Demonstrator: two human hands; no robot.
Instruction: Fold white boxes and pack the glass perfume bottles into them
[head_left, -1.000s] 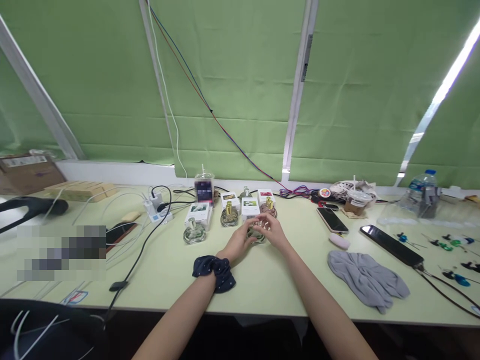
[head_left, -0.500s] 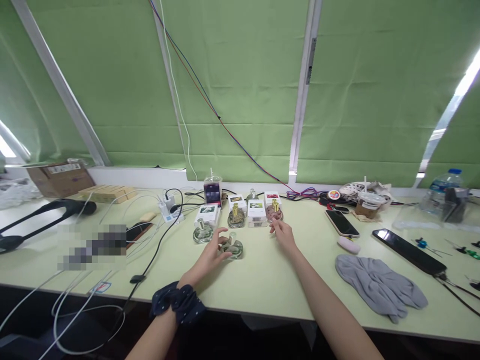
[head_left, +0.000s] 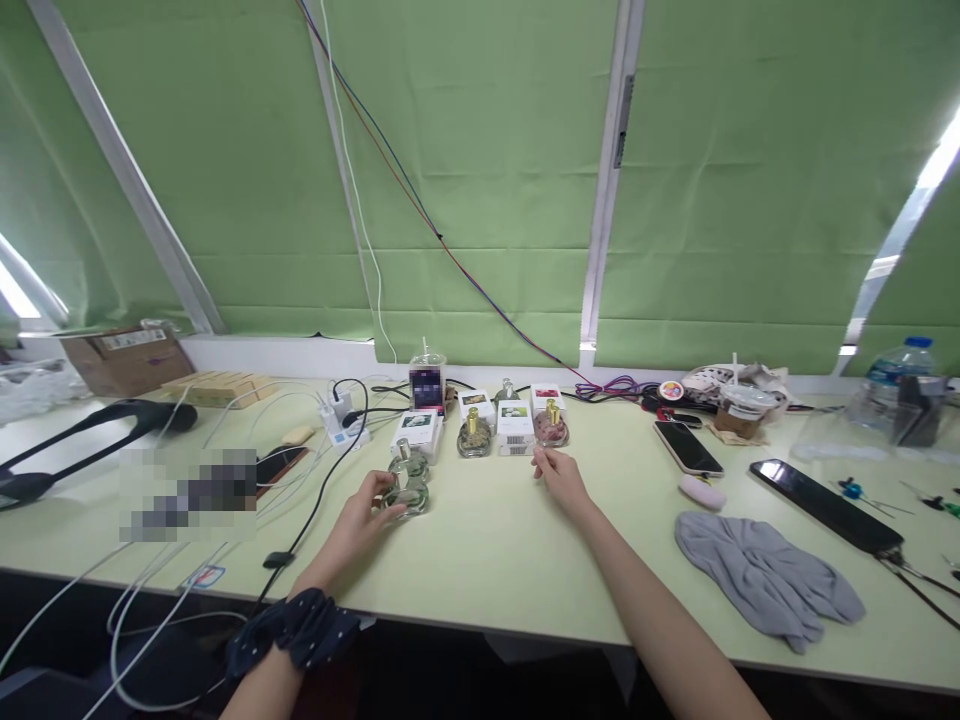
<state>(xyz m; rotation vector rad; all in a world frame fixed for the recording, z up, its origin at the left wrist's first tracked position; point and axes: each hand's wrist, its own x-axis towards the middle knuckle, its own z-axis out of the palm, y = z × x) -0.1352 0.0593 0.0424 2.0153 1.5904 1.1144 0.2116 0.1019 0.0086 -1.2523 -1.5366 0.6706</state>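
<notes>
My left hand (head_left: 369,512) has its thumb and fingers curved round a clear, greenish glass perfume bottle (head_left: 412,496) standing on the table. Right behind it, partly covered, is another clear perfume bottle (head_left: 411,455), in front of a white perfume box (head_left: 417,430). With fingers drawn together, my right hand (head_left: 561,480) rests just in front of the pink perfume bottle (head_left: 553,430) with a gold top; whatever its fingertips pinch, if anything, is hidden. Between the hands, farther back, stand a gold-topped perfume bottle (head_left: 474,437) and a white box with a barcode (head_left: 515,428).
A clear-lidded cup (head_left: 427,385) stands behind the boxes. White chargers (head_left: 341,420) and cables spread to the left. Toward the right lie a phone (head_left: 688,447), a pink oval case (head_left: 703,492), a grey cloth (head_left: 765,575) and a black power bank-like slab (head_left: 825,505).
My left hand has moved left with the greenish perfume bottle, bringing it in front of the other clear one. My right hand has drawn slightly back from the pink bottle.
</notes>
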